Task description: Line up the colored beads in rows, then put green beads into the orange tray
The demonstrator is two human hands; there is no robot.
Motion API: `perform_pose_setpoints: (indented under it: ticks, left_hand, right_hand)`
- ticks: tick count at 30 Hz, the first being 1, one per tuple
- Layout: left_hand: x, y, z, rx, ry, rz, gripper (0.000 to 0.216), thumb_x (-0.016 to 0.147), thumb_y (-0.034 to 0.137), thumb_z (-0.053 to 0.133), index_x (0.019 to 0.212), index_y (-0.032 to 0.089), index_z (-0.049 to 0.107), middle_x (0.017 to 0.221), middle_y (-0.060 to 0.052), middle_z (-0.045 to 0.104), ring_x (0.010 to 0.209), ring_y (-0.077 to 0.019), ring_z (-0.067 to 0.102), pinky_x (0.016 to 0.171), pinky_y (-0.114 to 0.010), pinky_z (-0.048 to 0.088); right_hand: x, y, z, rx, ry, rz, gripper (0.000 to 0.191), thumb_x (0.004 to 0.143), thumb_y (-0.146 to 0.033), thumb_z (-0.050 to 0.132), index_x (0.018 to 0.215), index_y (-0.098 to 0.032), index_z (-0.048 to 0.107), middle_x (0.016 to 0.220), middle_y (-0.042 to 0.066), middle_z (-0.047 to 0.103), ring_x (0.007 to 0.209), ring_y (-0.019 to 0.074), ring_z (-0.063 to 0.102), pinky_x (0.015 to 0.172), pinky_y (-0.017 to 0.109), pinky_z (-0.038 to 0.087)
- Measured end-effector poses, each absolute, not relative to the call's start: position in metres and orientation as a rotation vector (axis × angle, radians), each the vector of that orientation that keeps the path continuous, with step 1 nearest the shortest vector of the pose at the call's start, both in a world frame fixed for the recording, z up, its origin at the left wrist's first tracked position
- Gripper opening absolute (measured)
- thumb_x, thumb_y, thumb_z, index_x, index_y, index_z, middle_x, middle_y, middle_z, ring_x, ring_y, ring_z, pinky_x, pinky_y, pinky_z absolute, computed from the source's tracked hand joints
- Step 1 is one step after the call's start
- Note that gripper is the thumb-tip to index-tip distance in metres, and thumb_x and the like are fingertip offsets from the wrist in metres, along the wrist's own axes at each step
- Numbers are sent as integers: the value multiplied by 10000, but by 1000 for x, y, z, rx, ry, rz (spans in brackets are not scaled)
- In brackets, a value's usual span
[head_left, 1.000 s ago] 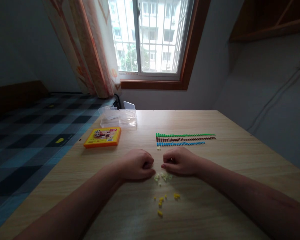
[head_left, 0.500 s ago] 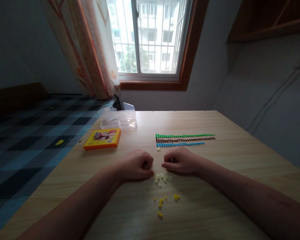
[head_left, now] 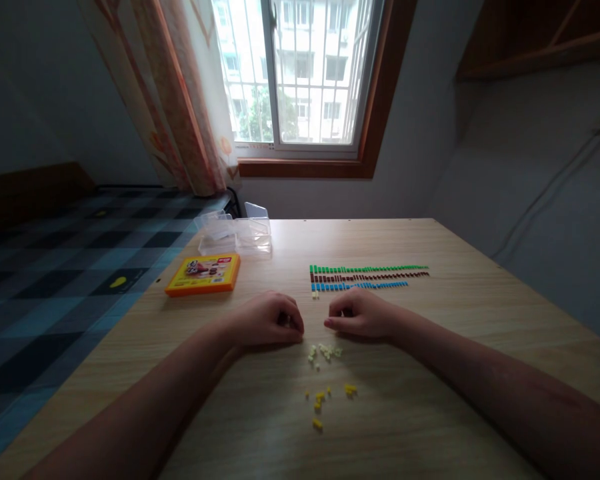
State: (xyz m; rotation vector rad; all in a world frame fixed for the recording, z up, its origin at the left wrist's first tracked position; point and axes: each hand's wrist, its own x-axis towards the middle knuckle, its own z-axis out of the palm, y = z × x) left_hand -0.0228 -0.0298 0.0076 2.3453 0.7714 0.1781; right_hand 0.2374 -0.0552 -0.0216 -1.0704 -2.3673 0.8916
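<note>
The left hand (head_left: 267,320) has shifted a little, drawing slightly away from the loose pale pieces, and its fingers sit looser than the tight curl of a moment ago; the right hand (head_left: 363,315) has barely stirred, and the pieces on the desk (head_left: 260,413) lie as they did.

From where I stand, the lining-up looks well along. A green row (head_left: 363,270), a brown row (head_left: 370,277) and a blue row (head_left: 329,287) run side by side beyond the right hand, each with its larger pieces at the left end. Nearest the person, a pale row (head_left: 315,295) is barely begun, with just a couple of pieces. Still out of line are the loose pale pieces (head_left: 325,351), scattered just in front of the hands, and the yellow pieces (head_left: 319,397), nearer the person.

Both hands rest low over the desk, apart, knuckles up. The left is half closed, fingers bent down towards the thumb; the right is curled too, thumb stretched towards the bent forefinger. I can't tell whether either pinches a piece.

Off to the left sit a yellow and orange box (head_left: 203,275) and some clear plastic boxes (head_left: 253,238).
</note>
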Motion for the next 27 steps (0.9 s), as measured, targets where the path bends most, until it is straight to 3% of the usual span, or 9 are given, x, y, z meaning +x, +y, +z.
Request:
perform_pose_setpoints:
  ticks: [11, 27]
  left_hand:
    - [-19, -32, 6, 2477, 786, 196, 74, 751, 175, 728, 796, 204, 780, 796, 4, 675, 688, -108, 592, 639, -204, 442]
    - [-12, -43, -2, 2661, 855, 430, 168, 889, 230, 617, 865, 220, 783, 922, -23, 706, 665, -97, 593, 640, -222, 447]
  right_hand:
    - [236, -59, -18, -1061, -2413, 852, 331, 902, -400, 619, 686, -152, 649, 580, -47, 445, 567, 88, 386, 533, 217, 262]
    - [244, -55, -10, -1017, -2506, 954, 232, 879, -370, 651, 798, -160, 706, 673, -21, 556, 633, 108, 461, 568, 222, 327]
